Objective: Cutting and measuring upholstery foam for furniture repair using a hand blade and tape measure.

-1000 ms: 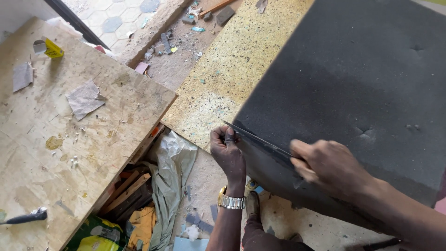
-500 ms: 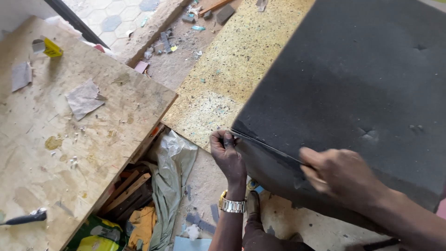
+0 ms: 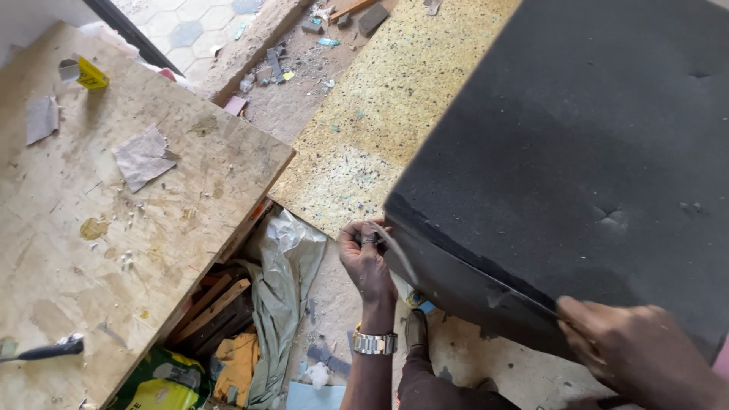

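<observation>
Dark grey foam block [image 3: 577, 152] is seen lying over a yellow speckled foam slab [image 3: 395, 114], its near edge facing the hands. Left hand [image 3: 366, 258] is held palm-down at the block's lower left corner, wrist bent upward, fingers curled shut and pinched on the end of a thin, pale strip [image 3: 399, 250] that is peeled off the block's edge. A metal wristwatch [image 3: 373, 342] is worn just below that grip. From the pinch, the strip curves down a little and then runs as a thin line along the block's side toward the right hand [image 3: 638, 357].

Right hand is seen low at the frame's right, knuckles up, fingers closed at the far end of that line, pressed against the block's side face. What exactly is gripped there cannot be told; the hand is blurred.

Left of the left-hand grip, a crumpled plastic sheet [image 3: 285, 273] is seen hanging beside a wooden board [image 3: 114, 228] with paper scraps on it. Below the grip, a dark shoe [image 3: 416, 331] is set on the dusty floor [image 3: 334, 296].
</observation>
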